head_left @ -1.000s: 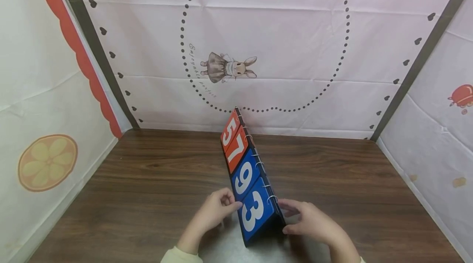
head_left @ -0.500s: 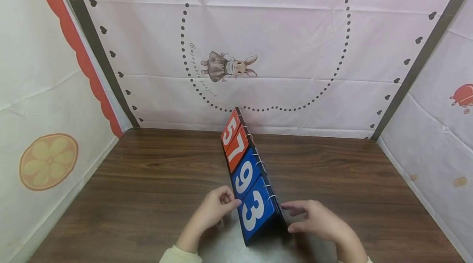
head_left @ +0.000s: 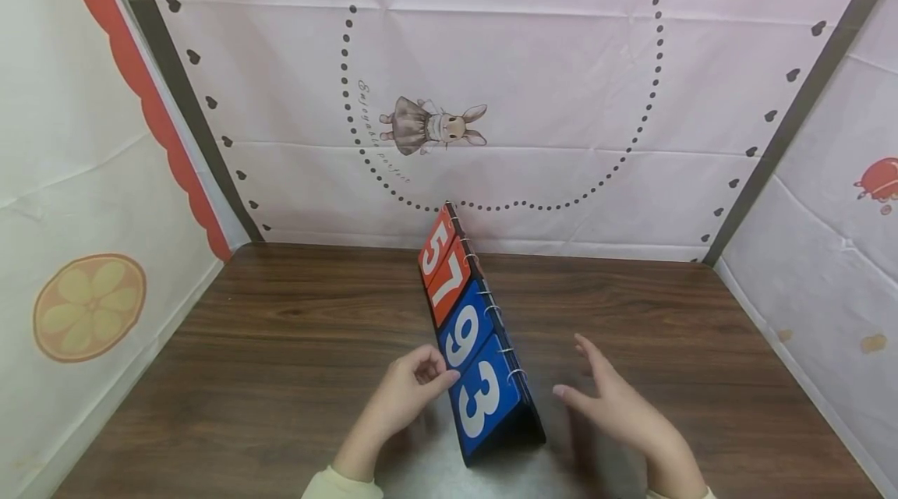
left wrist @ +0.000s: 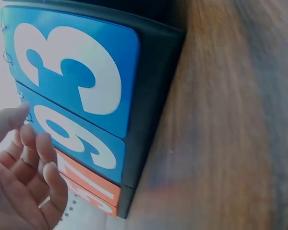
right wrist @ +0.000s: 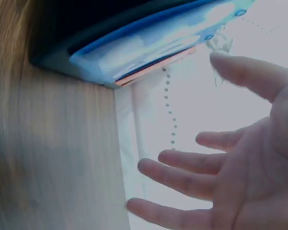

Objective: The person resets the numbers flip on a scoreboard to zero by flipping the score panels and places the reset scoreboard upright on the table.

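Note:
A flip scoreboard [head_left: 465, 337] stands tent-like on the table, its ringed ridge running away from me. The face on the left shows two red cards, 5 and 7, and two blue cards, 9 and 3. My left hand [head_left: 407, 398] is by that face's lower edge, fingers loosely curled; in the left wrist view the hand [left wrist: 26, 172] holds nothing. Whether its thumb touches the board I cannot tell. To the right, my right hand [head_left: 620, 401] is apart from the board with fingers spread. The right wrist view shows cards on the other face [right wrist: 149, 45], blurred and unreadable.
The dark wood-grain table [head_left: 302, 312] meets a white cloth backdrop [head_left: 561, 93] with a printed rabbit [head_left: 428, 127] and dotted line. Cloth walls stand at the left [head_left: 42, 132] and right [head_left: 835, 234]. The scoreboard's far end is near the back wall.
My right hand has drawn away from the scoreboard's right side, moving right, and its fingers have straightened and spread. My left hand and the board have barely moved.

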The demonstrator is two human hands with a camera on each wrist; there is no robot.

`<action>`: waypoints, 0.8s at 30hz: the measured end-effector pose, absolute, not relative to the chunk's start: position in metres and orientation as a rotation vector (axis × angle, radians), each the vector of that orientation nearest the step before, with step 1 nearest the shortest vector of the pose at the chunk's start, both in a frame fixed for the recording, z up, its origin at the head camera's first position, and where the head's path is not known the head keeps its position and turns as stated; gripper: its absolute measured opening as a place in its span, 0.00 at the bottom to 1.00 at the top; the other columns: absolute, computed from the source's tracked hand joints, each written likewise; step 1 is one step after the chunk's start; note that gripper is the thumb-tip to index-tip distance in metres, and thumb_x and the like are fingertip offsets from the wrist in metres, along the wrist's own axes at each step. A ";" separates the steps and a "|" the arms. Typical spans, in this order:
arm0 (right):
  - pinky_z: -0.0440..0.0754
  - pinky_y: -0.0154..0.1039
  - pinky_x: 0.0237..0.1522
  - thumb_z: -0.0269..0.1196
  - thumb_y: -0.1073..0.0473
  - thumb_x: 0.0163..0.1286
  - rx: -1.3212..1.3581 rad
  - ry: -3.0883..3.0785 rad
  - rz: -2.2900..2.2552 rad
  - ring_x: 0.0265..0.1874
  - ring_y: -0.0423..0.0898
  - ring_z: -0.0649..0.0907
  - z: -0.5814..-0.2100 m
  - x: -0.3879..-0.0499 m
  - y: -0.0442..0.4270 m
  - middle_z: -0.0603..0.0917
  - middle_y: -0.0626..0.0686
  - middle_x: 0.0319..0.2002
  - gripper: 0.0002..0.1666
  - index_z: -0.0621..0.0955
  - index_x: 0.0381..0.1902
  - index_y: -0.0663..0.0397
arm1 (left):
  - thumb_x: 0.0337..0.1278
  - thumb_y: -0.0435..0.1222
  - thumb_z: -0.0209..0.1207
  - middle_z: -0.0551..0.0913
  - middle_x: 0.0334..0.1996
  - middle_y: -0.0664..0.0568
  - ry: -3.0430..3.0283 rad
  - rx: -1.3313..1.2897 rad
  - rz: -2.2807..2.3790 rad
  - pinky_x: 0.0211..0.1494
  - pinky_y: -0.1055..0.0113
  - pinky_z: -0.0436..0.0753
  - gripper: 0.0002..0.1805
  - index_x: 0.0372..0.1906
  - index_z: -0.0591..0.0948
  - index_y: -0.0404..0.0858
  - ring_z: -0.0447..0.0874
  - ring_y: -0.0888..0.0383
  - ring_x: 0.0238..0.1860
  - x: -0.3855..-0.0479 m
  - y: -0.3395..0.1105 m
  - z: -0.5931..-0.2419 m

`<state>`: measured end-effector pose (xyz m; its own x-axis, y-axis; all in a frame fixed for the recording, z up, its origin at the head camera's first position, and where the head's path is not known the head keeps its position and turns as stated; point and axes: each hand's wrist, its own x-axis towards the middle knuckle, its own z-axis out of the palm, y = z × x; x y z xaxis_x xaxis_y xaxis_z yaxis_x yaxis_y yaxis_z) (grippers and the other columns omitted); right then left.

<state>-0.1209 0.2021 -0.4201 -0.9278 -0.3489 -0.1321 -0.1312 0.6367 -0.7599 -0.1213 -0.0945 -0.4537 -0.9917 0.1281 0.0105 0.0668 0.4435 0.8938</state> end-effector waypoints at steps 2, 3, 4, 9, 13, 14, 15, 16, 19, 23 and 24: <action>0.61 0.65 0.57 0.66 0.46 0.57 -0.450 2.549 -1.149 0.63 0.67 0.61 -0.422 -0.122 0.202 0.57 0.68 0.67 0.52 0.53 0.70 0.59 | 0.51 0.51 0.63 0.77 0.27 0.54 2.614 0.221 1.633 0.35 0.64 0.76 0.17 0.31 0.75 0.42 0.75 0.56 0.30 -0.119 -0.093 -0.450; 0.61 0.65 0.57 0.67 0.47 0.56 -0.492 2.514 -1.137 0.63 0.66 0.61 -0.423 -0.122 0.201 0.58 0.67 0.67 0.52 0.54 0.70 0.59 | 0.51 0.51 0.63 0.77 0.27 0.54 2.605 0.247 1.640 0.35 0.64 0.76 0.17 0.31 0.75 0.42 0.75 0.56 0.31 -0.117 -0.092 -0.448; 0.61 0.65 0.57 0.68 0.47 0.55 -0.529 2.477 -1.124 0.63 0.66 0.62 -0.424 -0.122 0.200 0.59 0.67 0.66 0.52 0.56 0.70 0.58 | 0.51 0.51 0.63 0.77 0.28 0.55 2.594 0.276 1.649 0.36 0.64 0.76 0.16 0.32 0.75 0.42 0.75 0.56 0.31 -0.115 -0.091 -0.445; 0.68 0.63 0.53 0.70 0.49 0.53 -0.623 2.367 -1.126 0.58 0.62 0.70 -0.427 -0.123 0.189 0.71 0.62 0.60 0.46 0.65 0.66 0.56 | 0.53 0.49 0.62 0.78 0.27 0.56 2.579 0.370 1.664 0.36 0.65 0.77 0.15 0.31 0.75 0.43 0.75 0.56 0.31 -0.110 -0.087 -0.437; 0.73 0.60 0.49 0.69 0.55 0.55 -0.624 2.370 -1.143 0.53 0.59 0.75 -0.426 -0.122 0.188 0.78 0.58 0.53 0.38 0.69 0.63 0.55 | 0.53 0.48 0.62 0.77 0.27 0.56 2.593 0.391 1.683 0.36 0.66 0.77 0.14 0.31 0.75 0.43 0.75 0.55 0.31 -0.109 -0.087 -0.434; 0.73 0.60 0.49 0.68 0.56 0.56 -0.629 2.374 -1.145 0.53 0.59 0.76 -0.426 -0.122 0.189 0.79 0.57 0.52 0.36 0.70 0.62 0.55 | 0.53 0.48 0.62 0.77 0.27 0.56 2.595 0.395 1.686 0.36 0.66 0.77 0.13 0.31 0.75 0.43 0.75 0.55 0.31 -0.109 -0.087 -0.434; 0.73 0.59 0.49 0.67 0.58 0.57 -0.635 2.372 -1.147 0.52 0.58 0.76 -0.425 -0.122 0.190 0.79 0.56 0.52 0.34 0.71 0.61 0.55 | 0.53 0.47 0.62 0.77 0.27 0.56 2.597 0.397 1.687 0.36 0.66 0.77 0.13 0.31 0.75 0.43 0.75 0.55 0.31 -0.108 -0.087 -0.434; 0.73 0.59 0.49 0.66 0.60 0.58 -0.642 2.373 -1.142 0.52 0.58 0.76 -0.425 -0.121 0.191 0.80 0.56 0.51 0.31 0.71 0.60 0.56 | 0.53 0.47 0.62 0.77 0.27 0.56 2.598 0.400 1.688 0.36 0.66 0.77 0.13 0.31 0.75 0.43 0.75 0.55 0.31 -0.108 -0.087 -0.434; 0.72 0.60 0.50 0.60 0.64 0.62 -0.666 2.392 -1.123 0.51 0.58 0.76 -0.422 -0.120 0.195 0.79 0.57 0.52 0.25 0.74 0.58 0.57 | 0.54 0.46 0.63 0.77 0.27 0.56 2.600 0.404 1.690 0.36 0.66 0.77 0.12 0.31 0.75 0.43 0.75 0.56 0.31 -0.108 -0.087 -0.435; 0.71 0.61 0.51 0.57 0.66 0.62 -0.652 2.497 -1.104 0.51 0.57 0.75 -0.418 -0.119 0.200 0.79 0.56 0.51 0.21 0.76 0.55 0.54 | 0.53 0.46 0.63 0.77 0.27 0.56 2.607 0.411 1.688 0.36 0.67 0.77 0.12 0.31 0.75 0.43 0.75 0.56 0.31 -0.108 -0.087 -0.434; 0.71 0.60 0.51 0.58 0.65 0.62 -0.639 2.546 -1.098 0.51 0.56 0.75 -0.417 -0.119 0.201 0.78 0.55 0.50 0.22 0.76 0.55 0.54 | 0.53 0.47 0.62 0.77 0.27 0.56 2.609 0.413 1.686 0.36 0.66 0.77 0.13 0.31 0.75 0.43 0.75 0.56 0.31 -0.108 -0.087 -0.434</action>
<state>-0.1186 0.2008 -0.4174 -0.8579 -0.5055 -0.0916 -0.2804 0.6100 -0.7411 -0.1077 -0.0874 -0.4341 -0.9653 0.2237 0.1350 0.2150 0.3860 0.8971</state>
